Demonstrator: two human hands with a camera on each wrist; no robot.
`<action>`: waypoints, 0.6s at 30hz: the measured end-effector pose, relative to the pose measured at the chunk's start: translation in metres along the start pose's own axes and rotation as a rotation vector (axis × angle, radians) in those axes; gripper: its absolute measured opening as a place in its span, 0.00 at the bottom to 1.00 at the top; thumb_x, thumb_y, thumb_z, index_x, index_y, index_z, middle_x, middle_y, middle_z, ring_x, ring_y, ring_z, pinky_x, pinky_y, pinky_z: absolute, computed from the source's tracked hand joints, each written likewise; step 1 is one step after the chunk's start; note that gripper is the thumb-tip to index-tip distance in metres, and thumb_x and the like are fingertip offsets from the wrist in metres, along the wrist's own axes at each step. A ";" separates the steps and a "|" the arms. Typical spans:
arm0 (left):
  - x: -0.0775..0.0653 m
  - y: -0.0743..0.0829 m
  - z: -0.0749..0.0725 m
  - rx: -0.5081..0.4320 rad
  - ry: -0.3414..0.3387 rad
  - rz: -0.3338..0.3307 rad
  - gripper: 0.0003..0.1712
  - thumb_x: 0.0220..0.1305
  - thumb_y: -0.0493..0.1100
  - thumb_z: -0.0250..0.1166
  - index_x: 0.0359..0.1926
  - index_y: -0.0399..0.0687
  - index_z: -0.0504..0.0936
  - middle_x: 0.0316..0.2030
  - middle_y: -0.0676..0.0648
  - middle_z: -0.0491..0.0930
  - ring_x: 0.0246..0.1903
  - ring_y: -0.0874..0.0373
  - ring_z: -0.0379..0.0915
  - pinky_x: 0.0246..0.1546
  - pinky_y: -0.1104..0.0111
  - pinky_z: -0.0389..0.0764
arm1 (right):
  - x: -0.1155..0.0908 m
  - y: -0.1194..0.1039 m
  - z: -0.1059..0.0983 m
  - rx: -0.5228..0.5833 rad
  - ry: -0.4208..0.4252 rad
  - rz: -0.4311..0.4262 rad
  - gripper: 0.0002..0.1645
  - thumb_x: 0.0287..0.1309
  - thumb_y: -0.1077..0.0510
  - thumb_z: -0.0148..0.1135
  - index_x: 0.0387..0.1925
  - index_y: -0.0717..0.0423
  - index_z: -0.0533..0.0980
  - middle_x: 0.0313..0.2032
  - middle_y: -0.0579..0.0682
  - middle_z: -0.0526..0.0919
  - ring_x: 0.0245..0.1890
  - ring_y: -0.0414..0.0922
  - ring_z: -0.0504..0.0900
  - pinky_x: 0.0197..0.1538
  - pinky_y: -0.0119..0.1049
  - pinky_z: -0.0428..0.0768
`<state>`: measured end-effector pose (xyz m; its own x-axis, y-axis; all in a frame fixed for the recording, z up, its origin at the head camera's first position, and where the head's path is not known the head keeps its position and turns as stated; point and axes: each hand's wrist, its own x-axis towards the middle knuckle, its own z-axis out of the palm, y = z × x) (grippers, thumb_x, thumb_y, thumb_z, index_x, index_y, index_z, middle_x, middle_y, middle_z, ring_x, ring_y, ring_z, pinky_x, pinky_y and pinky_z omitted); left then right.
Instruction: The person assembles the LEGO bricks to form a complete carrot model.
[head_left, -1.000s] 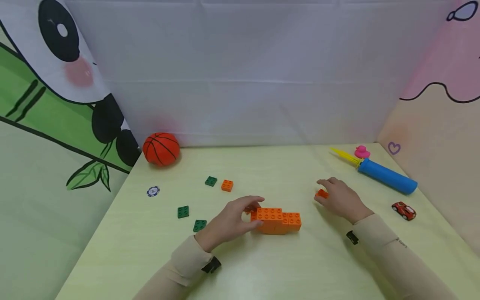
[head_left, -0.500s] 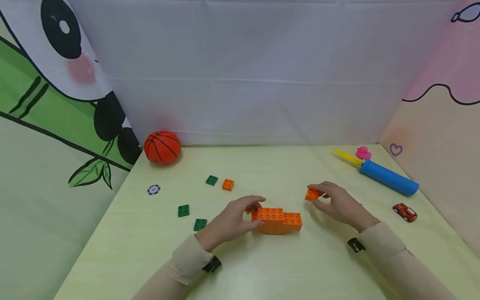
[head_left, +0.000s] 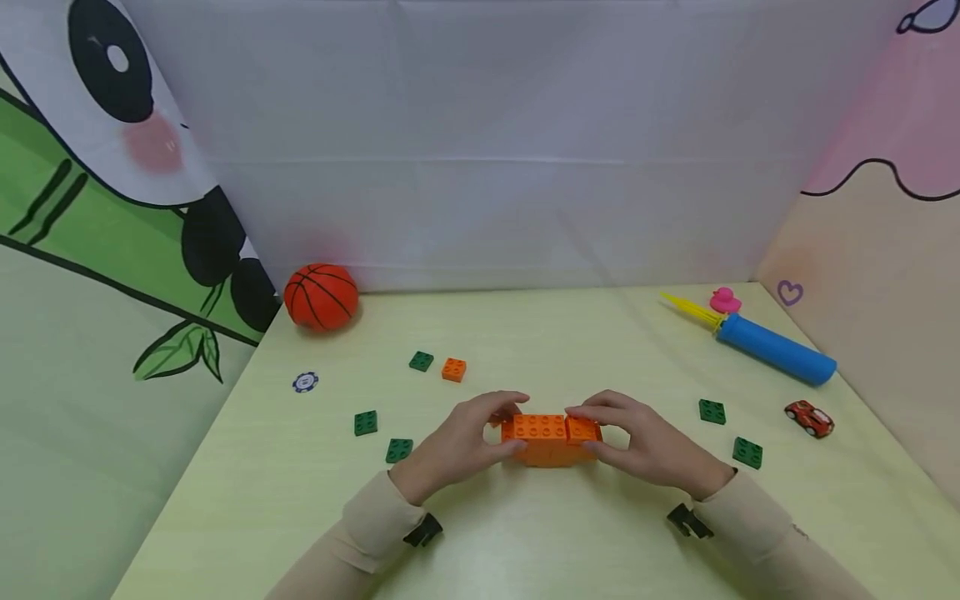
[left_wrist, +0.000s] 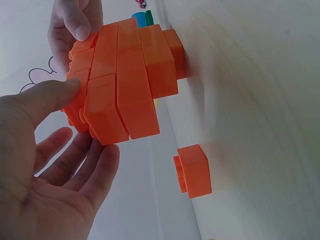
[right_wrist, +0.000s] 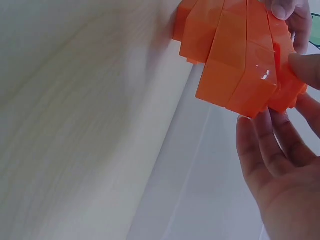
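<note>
A built-up stack of orange toy bricks (head_left: 540, 450) stands on the table between both hands, several layers high and stepped inward at its bottom in the left wrist view. My left hand (head_left: 465, 437) grips its left end, thumb on the near face and fingers behind. With thumb and fingers, my right hand (head_left: 652, 442) pinches a small orange brick (head_left: 581, 429) at the top right of the stack. In the right wrist view, that brick (right_wrist: 286, 85) sits slightly askew on the layer below. Whether it is fully pressed down I cannot tell.
Green bricks lie left, one by the left wrist (head_left: 400, 451), and two lie right (head_left: 747, 452). A loose orange brick (head_left: 453, 370) is behind the left hand. Around the edges are a ball (head_left: 321, 297), a chip (head_left: 305, 382), a blue pump (head_left: 776, 348), a duck (head_left: 725, 300) and a car (head_left: 809, 418).
My right hand has moved left with the small orange brick and brought it onto the stack's right end. Two green bricks at right came into view. The left hand has stayed put.
</note>
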<state>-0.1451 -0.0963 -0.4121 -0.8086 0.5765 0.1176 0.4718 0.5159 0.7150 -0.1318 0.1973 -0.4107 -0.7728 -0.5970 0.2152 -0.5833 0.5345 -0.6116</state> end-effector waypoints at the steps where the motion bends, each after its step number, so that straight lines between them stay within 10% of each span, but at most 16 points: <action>1: 0.000 0.000 0.000 -0.004 -0.001 0.000 0.32 0.64 0.47 0.70 0.67 0.51 0.72 0.51 0.55 0.79 0.48 0.63 0.75 0.55 0.63 0.79 | 0.000 0.000 0.001 -0.001 -0.002 -0.003 0.27 0.62 0.55 0.68 0.63 0.45 0.77 0.53 0.40 0.77 0.51 0.39 0.77 0.55 0.46 0.81; 18: 0.002 0.000 0.000 -0.016 -0.023 -0.041 0.34 0.64 0.48 0.70 0.68 0.51 0.70 0.52 0.55 0.79 0.51 0.61 0.77 0.58 0.63 0.77 | 0.007 0.005 0.000 0.035 -0.069 0.065 0.27 0.61 0.52 0.69 0.62 0.38 0.78 0.50 0.35 0.78 0.50 0.38 0.77 0.55 0.47 0.81</action>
<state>-0.1467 -0.0957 -0.4121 -0.8190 0.5693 0.0722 0.4325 0.5296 0.7297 -0.1401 0.1953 -0.4121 -0.7890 -0.6021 0.1225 -0.5228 0.5531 -0.6487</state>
